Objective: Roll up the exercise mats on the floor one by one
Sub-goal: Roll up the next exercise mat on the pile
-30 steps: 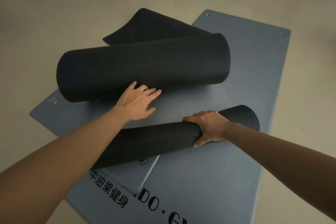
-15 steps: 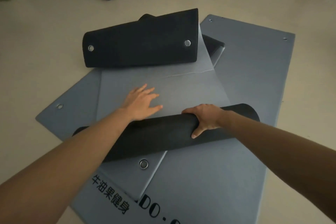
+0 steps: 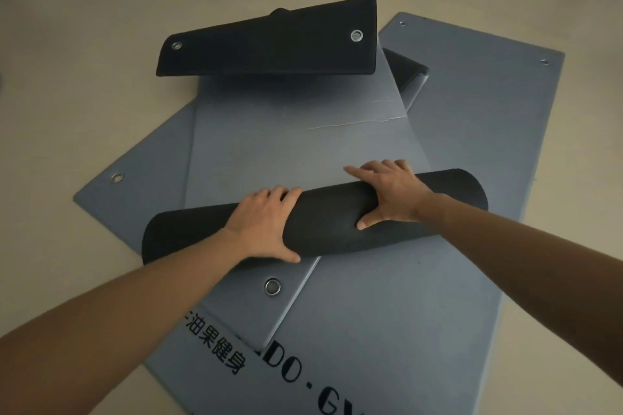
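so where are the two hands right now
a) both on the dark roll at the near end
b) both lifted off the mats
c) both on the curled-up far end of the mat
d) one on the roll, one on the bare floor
a: the left hand and the right hand both lie over the dark roll at the near end of the grey mat, thumbs on its near side.

Left hand point(image 3: 266, 226), right hand point(image 3: 392, 194) palm-down, fingers point(image 3: 281, 194) apparently curled over roll point(image 3: 323, 214).
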Demonstrator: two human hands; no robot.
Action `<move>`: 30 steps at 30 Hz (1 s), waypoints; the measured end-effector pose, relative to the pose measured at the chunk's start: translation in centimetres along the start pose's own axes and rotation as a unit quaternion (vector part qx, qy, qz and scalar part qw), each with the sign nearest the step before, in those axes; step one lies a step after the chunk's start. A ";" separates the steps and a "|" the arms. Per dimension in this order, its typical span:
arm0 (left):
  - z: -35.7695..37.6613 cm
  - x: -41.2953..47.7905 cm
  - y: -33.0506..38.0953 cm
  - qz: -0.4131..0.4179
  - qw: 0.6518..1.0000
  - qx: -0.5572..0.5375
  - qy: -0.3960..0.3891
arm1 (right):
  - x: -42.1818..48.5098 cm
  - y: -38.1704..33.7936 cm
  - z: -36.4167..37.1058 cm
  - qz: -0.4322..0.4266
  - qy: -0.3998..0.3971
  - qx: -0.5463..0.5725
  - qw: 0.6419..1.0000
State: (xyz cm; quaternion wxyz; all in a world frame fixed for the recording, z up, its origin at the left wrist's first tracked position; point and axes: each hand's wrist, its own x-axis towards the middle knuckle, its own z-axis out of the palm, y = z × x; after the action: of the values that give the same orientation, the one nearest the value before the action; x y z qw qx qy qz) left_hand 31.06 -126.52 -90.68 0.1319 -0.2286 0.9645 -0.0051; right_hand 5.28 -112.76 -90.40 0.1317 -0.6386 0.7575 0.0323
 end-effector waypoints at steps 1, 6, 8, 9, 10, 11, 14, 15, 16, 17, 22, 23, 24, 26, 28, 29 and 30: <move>-0.7 0.6 -0.7 0.000 1.000 -0.026 -0.015 | -0.8 0.0 0.5 -0.016 0.066 0.004 0.998; -2.6 3.8 -3.5 0.002 0.983 -0.154 -0.097 | -3.3 -1.8 4.7 -0.081 0.106 -0.101 0.986; -2.7 4.6 -3.9 0.005 0.986 -0.135 -0.099 | -2.7 -2.4 5.1 -0.042 0.034 -0.150 0.987; -2.6 4.7 -4.1 0.002 0.989 -0.115 -0.092 | -2.1 -2.4 5.2 -0.032 0.022 -0.164 0.986; -2.5 4.7 -4.4 -0.004 0.993 -0.097 -0.072 | -1.4 -2.3 5.1 -0.028 0.025 -0.168 0.985; -2.2 4.4 -4.7 -0.007 0.996 -0.080 -0.035 | -0.6 -2.1 5.0 -0.027 0.033 -0.165 0.985; -0.1 1.9 -5.0 0.016 0.989 -0.054 0.138 | 1.7 -1.1 4.5 -0.036 0.046 -0.138 0.989; 0.8 1.1 -4.7 0.023 0.982 -0.054 0.182 | 2.2 -0.7 4.3 -0.042 0.049 -0.133 0.989; 1.6 0.6 -4.4 0.024 0.980 -0.042 0.195 | 2.5 -0.4 4.1 -0.046 0.049 -0.126 0.990; 2.2 0.3 -4.1 0.019 0.983 -0.016 0.180 | 2.9 -0.1 3.7 -0.050 0.046 -0.116 0.991; 1.8 1.8 -3.2 -0.026 0.994 0.064 0.080 | 4.5 0.3 1.3 -0.045 0.005 -0.074 0.996; 1.5 2.1 -3.1 -0.027 0.995 0.064 0.077 | 4.5 0.2 1.0 -0.041 0.002 -0.067 0.997; 1.2 2.2 -3.1 -0.027 0.995 0.062 0.076 | 4.4 0.1 0.9 -0.039 0.004 -0.064 0.997; 0.6 2.1 -2.9 -0.025 0.996 0.055 0.066 | 3.7 -0.2 0.6 -0.037 0.014 -0.059 0.997; 0.4 1.5 -2.5 -0.026 0.996 0.049 0.068 | 2.8 -0.6 0.5 -0.038 0.030 -0.051 0.998; 0.2 1.0 -2.3 -0.028 0.996 0.046 0.066 | 2.2 -0.9 0.4 -0.038 0.033 -0.046 0.998; -0.1 0.3 -1.9 -0.029 0.997 0.038 0.060 | 1.5 -1.2 0.1 -0.038 0.031 -0.044 0.998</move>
State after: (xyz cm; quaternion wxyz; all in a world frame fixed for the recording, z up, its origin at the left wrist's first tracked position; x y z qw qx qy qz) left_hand 31.62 -128.40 -90.54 0.0821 -0.2503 0.9628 -0.0597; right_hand 6.29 -114.39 -90.74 0.0807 -0.6731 0.7340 0.0403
